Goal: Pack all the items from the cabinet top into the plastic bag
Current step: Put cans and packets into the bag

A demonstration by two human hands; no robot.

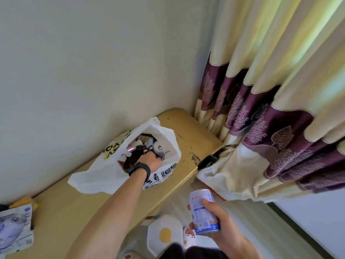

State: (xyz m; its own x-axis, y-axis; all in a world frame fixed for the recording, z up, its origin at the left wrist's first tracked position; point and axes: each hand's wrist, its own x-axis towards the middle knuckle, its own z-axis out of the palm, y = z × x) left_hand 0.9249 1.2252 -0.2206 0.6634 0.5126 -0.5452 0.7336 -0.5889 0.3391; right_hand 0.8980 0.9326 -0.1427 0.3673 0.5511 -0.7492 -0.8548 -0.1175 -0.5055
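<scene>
A white plastic bag [104,176] with black and yellow print stands open on the yellowish cabinet top [188,146], holding several items. My left hand [150,160], with a black wristband, reaches into the bag's mouth, fingers curled down among the items; what they grip is hidden. My right hand [222,227] holds a white and blue can [202,212] upright over the floor, in front of the cabinet's edge. A white and blue flat packet [15,227] lies on the cabinet top at the far left, with a yellow object [23,200] behind it.
A cream and purple curtain [270,113] hangs at the right, its hem bunched against the cabinet's right end. A dark object [207,160] pokes out under it. The wall runs behind the cabinet. Slippers with an egg pattern [164,234] show below.
</scene>
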